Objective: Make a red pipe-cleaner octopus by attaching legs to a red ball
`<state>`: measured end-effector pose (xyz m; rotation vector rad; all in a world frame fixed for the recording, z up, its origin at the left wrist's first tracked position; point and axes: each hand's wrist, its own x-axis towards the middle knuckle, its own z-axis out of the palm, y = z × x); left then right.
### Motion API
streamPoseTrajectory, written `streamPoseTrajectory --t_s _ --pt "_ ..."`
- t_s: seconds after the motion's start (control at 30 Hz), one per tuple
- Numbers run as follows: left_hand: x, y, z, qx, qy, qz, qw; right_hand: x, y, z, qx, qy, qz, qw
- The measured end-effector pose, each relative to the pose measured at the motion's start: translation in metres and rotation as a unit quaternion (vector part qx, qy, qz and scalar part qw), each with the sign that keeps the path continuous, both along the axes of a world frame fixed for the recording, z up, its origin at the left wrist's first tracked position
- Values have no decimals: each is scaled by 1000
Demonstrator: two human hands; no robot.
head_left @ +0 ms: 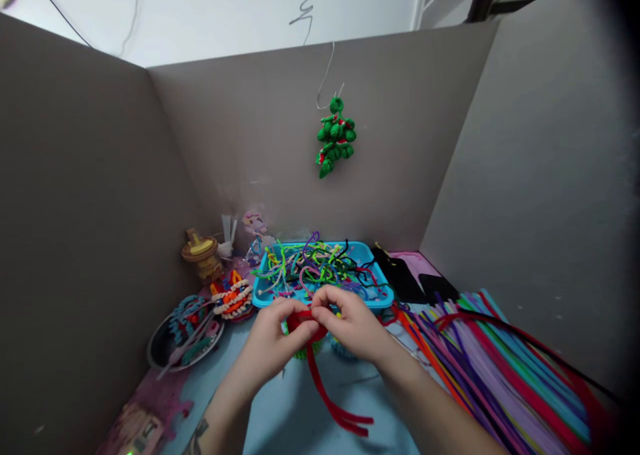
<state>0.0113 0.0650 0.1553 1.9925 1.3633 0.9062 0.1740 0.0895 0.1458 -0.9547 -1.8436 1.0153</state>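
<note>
Red pipe cleaners [320, 381] run between my two hands at the middle of the table, their loose ends trailing down and to the right. My left hand [280, 335] pinches the red bundle from the left, thumb pointing inward. From the other side, my right hand [347, 321] pinches the top of the same red piece with thumb and forefinger. Partly hidden behind the hands are a green fuzzy piece [303, 353] and a blue fuzzy piece [343, 348]. The exact point where the fingertips meet the red strands is small and partly covered.
A blue tray [385, 297] of pipe cleaner scraps stands just behind my hands. Long coloured pipe cleaners [505, 368] lie at right. On the left are a metal bowl [155, 351], an orange-and-cream woven piece [233, 299] and a wooden pot [204, 255]. A green ornament [336, 135] hangs from the grey partition [240, 128].
</note>
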Motion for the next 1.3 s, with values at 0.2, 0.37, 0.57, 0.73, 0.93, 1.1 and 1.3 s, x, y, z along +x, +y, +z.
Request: streamPoseTrajectory --t_s 0.2,0.37,0.57,0.73,0.93,1.1,1.3 --pt "-1 -2 -2 141 121 4 983 4 2 -1 22 -12 21 999" --pt "1 -2 -7 243 259 25 934 6 7 -2 0 -52 14 999" --pt "-2 3 -18 295 328 -33 897 5 12 -16 42 -78 11 996" --pt "-3 2 -15 321 325 -79 886 7 11 -16 40 -110 33 993" --pt "-4 1 -17 323 345 -94 876 9 12 -20 47 -121 42 991" --pt "-6 4 -18 315 318 -92 889 7 13 -22 42 -108 30 993" --pt "-7 3 -8 196 183 -14 963 5 0 -6 152 -122 3 981"
